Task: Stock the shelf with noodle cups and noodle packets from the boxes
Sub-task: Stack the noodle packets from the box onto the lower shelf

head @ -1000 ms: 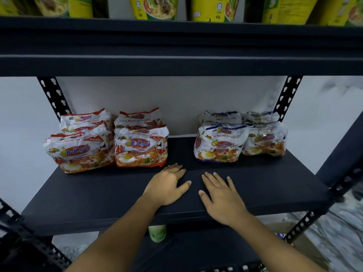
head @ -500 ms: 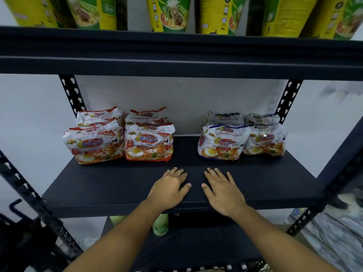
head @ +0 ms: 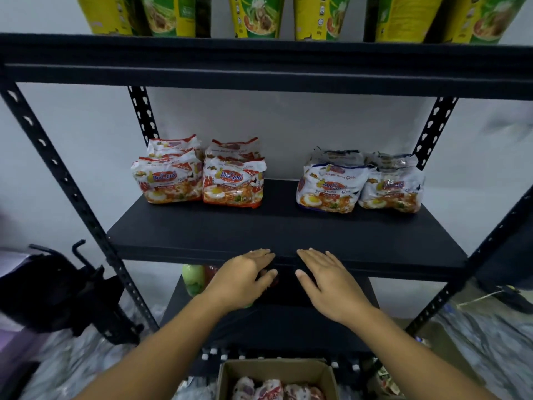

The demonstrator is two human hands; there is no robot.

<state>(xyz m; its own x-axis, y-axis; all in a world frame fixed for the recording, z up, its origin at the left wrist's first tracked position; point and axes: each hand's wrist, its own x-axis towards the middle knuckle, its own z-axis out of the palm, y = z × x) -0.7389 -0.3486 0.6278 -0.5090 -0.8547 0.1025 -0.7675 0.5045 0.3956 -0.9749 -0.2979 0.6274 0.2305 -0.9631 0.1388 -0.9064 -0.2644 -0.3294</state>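
A dark metal shelf (head: 288, 235) holds red-trimmed noodle packets (head: 199, 177) at the back left and blue-trimmed noodle packets (head: 360, 186) at the back right. Yellow-green noodle cups (head: 253, 15) stand on the shelf above. My left hand (head: 239, 280) and my right hand (head: 326, 281) hover side by side in front of the shelf's front edge, fingers straight, palms down, holding nothing. At the bottom an open cardboard box (head: 277, 370) shows several red and white packets (head: 277, 391) inside.
A green cup (head: 193, 280) stands on the lower shelf, partly behind my left hand. A black object (head: 57, 293) stands left of the rack. Perforated uprights (head: 66, 183) frame the shelf. A white wall lies behind.
My view pulled back and tilted down, bringing the box into sight. Both hands slid off the shelf board toward me and now sit in front of its edge.
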